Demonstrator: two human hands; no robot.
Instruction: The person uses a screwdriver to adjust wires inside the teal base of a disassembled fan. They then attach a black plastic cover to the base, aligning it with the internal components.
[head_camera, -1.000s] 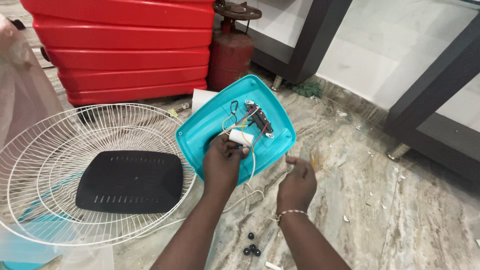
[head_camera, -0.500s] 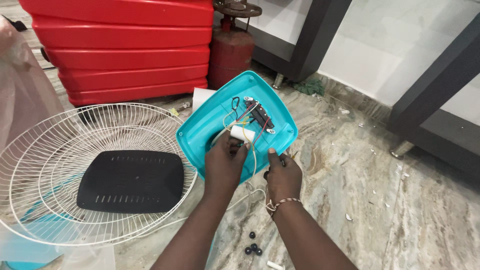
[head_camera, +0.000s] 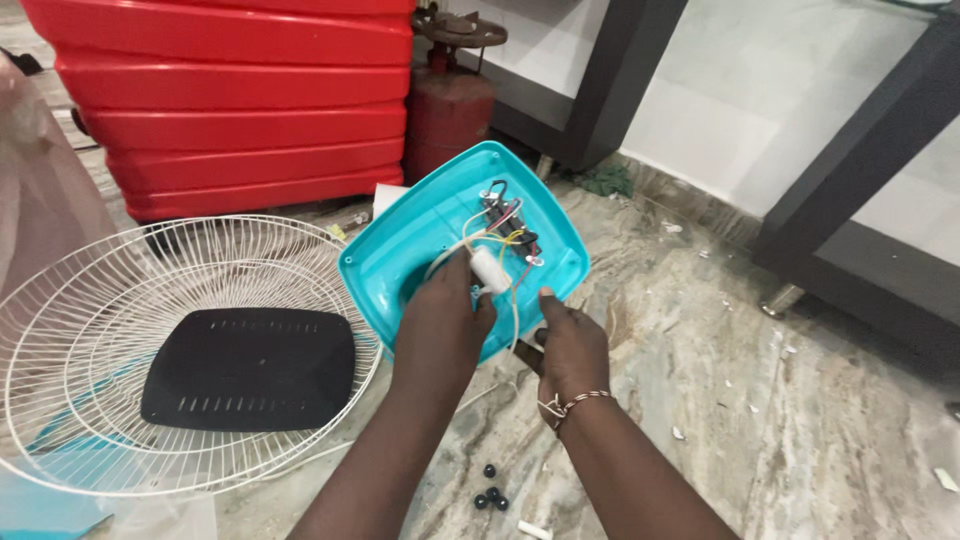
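Nearest the camera, a few small black round beads or caps (head_camera: 489, 494) lay loose on the veined grey marble floor (head_camera: 780, 440), beside a short white tube piece (head_camera: 533, 530).

Just beyond them the two hands were at work on the turquoise plastic fan-base shell (head_camera: 420, 235), which lay open side up on the floor between the grille and the black table leg. The step in hand looked like work on the wiring inside that shell, with the cover off and the parts exposed. The left hand (head_camera: 440, 325) was curled over the shell's near edge, its fingers closed around the small white box-shaped capacitor (head_camera: 491, 270) with its white lead. The right hand (head_camera: 570, 350), with a thin bracelet at the wrist, sat at the shell's near right rim, thumb up and fingers bent loosely; it seemed to pinch the white cord (head_camera: 514, 322), though what it held could not be told for sure. The next move would likely call for a steady hold and care with the thin red, yellow and white wires (head_camera: 510, 240) running to the dark switch block (head_camera: 497, 205).

To the left lay a round white wire fan grille (head_camera: 100, 300) with a black vented plastic plate (head_camera: 250, 368) on it. Farther back stood a stack of red plastic (head_camera: 230, 95) and a rusty red gas cylinder (head_camera: 447, 105).
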